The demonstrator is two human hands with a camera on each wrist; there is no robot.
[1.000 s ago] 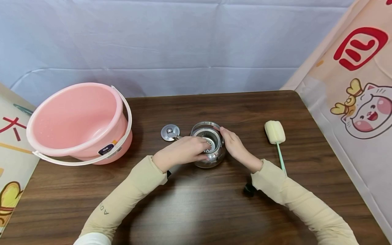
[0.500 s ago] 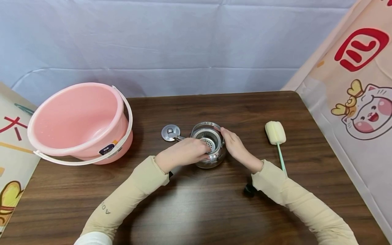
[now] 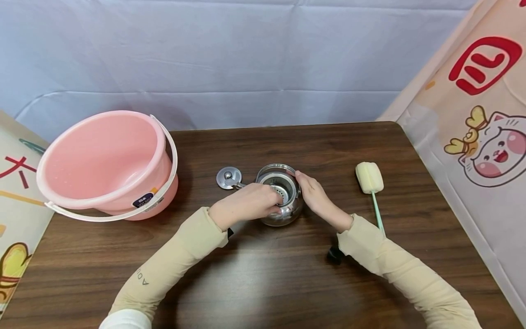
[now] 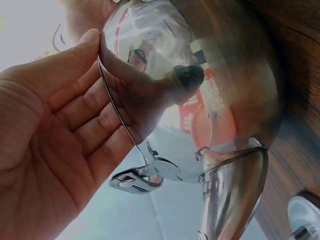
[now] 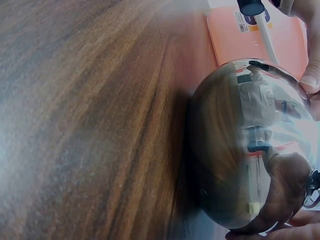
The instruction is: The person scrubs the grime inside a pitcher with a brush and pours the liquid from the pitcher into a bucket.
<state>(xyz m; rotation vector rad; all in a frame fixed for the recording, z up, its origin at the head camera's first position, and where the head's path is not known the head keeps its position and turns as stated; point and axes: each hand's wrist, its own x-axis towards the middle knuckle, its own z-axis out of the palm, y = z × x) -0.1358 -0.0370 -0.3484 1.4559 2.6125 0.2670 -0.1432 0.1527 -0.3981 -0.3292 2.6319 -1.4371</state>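
Observation:
A shiny steel teapot [image 3: 283, 217] stands on the table with its mouth uncovered and a perforated strainer [image 3: 281, 192] inside. My left hand [image 3: 250, 201] reaches over the near left rim, fingers in the mouth. In the left wrist view its thumb [image 4: 82, 50] meets the rim and the fingers lie behind the edge, pinching it; whether the strainer's rim is held too, I cannot tell. Against the pot's right side rests my right hand [image 3: 314, 196], fingers extended near the raised handle [image 3: 277, 166]. The spout [image 4: 230, 190] points left, towards the lid [image 3: 228, 177].
A pink bucket [image 3: 164, 192] with a white handle stands at the left of the wooden table [image 3: 255, 274]. On the right lies a sponge brush [image 3: 369, 177] with a green stick, partly under the right sleeve. A pale cloth [image 3: 230, 64] hangs behind.
My left hand has shifted very slightly at the teapot's mouth, its fingers showing a little differently over the strainer. The right hand and the teapot look the same.

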